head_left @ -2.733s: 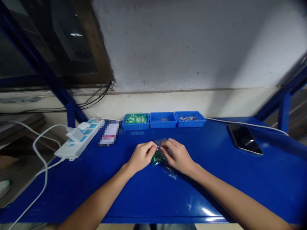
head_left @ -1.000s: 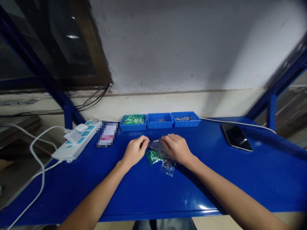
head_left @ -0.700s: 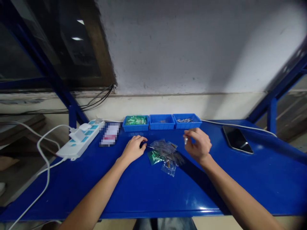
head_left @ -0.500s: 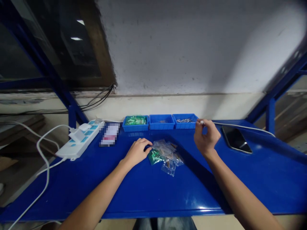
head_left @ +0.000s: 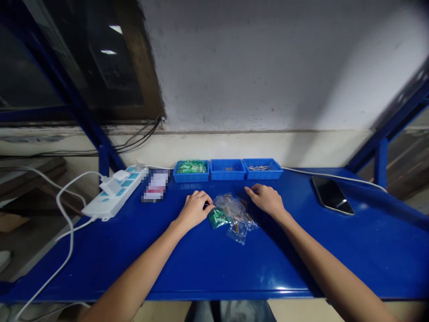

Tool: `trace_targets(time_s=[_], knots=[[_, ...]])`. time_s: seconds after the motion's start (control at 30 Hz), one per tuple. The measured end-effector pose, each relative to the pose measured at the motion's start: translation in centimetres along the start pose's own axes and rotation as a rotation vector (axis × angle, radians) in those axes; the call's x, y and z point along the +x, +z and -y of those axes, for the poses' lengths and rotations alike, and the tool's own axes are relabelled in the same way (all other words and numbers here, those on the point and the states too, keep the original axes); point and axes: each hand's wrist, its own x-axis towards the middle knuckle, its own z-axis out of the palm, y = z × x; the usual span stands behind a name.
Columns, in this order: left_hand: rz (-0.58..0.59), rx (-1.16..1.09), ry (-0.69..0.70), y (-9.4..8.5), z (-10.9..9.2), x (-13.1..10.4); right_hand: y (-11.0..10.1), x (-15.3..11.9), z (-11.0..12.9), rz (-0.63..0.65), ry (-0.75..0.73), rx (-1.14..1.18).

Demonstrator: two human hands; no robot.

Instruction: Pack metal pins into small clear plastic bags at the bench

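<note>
My left hand point(head_left: 196, 209) rests at the left side of a heap of small clear plastic bags point(head_left: 237, 232). Its thumb and index finger are pinched at the edge of a small plastic bag there. Beside those fingertips lies a green bag point(head_left: 218, 218) with pale pieces in it. Thin brass-coloured and dark pieces show inside the clear bags. At the upper right of the heap is my right hand point(head_left: 265, 199), low over the table with its fingers curled. Whatever it holds is hidden from view.
Three blue bins line the wall: one with green bags point(head_left: 192, 167), a middle one point(head_left: 227, 176) with little in it, and one with metal pins point(head_left: 258, 168). A phone point(head_left: 331, 195) lies right; a white power strip point(head_left: 110, 205) with cables lies left, near a blurred-out item point(head_left: 156, 185).
My right hand has come down and left from beside the right bin to the heap. The small white thing seen in its fingers no longer shows. My left hand stays about where it was.
</note>
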Motion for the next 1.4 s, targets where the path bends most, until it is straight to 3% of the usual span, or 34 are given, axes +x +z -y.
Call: trace_targets(time_s=[0.33, 0.57, 0.67, 0.8, 1.2, 1.4], knots=[[-0.232, -0.141, -0.076, -2.0, 2.0, 0.7, 0.5, -0.9, 0.8, -0.011, -0.214, 0.048], [-0.141, -0.427, -0.013, -0.1, -1.1, 0.2, 0.7, -4.0, 3.4, -0.079, -0.664, 0.239], [-0.099, -0.555, -0.020, 0.3, -1.9, 0.1, 1.2, -4.8, 4.0, -0.096, -0.766, 0.278], [-0.067, -0.662, -0.070, 0.1, -1.8, 0.0, 1.7, -4.9, 3.9, -0.144, -0.797, 0.293], [-0.068, -0.696, -0.115, -0.2, -2.9, -0.2, 2.0, -5.1, 4.4, -0.224, -0.818, 0.284], [-0.130, -0.647, -0.082, 0.2, -2.9, -0.3, 2.1, -5.2, 4.5, -0.243, -0.793, 0.291]])
